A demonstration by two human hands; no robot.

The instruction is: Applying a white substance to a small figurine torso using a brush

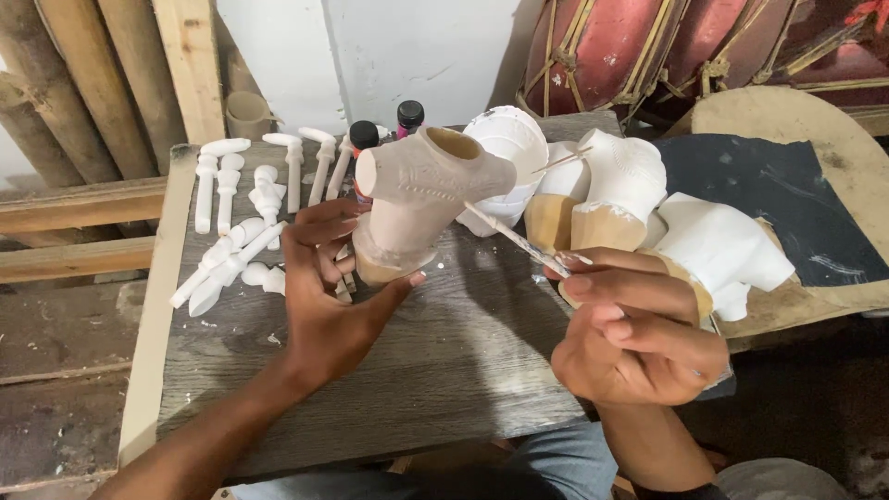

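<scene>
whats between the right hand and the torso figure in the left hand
A thin paintbrush, held by the right hand, spans the gap to the torso figure; below it, bare wooden table, head view.

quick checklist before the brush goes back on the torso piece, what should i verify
1. Left hand has the pale torso figure gripped at its base: ok.
2. Right hand holds the thin brush between its fingertips: ok.
3. Brush tip reaches the torso's side: ok, it looks to be touching or nearly so.
4. Paint loaded on the bristles: cannot tell, too small.
5. Dark-capped bottles behind the torso closed: ok, caps look on.
6. White limb pieces and other white torsos lie apart from the hands on the wooden board: ok.
</scene>
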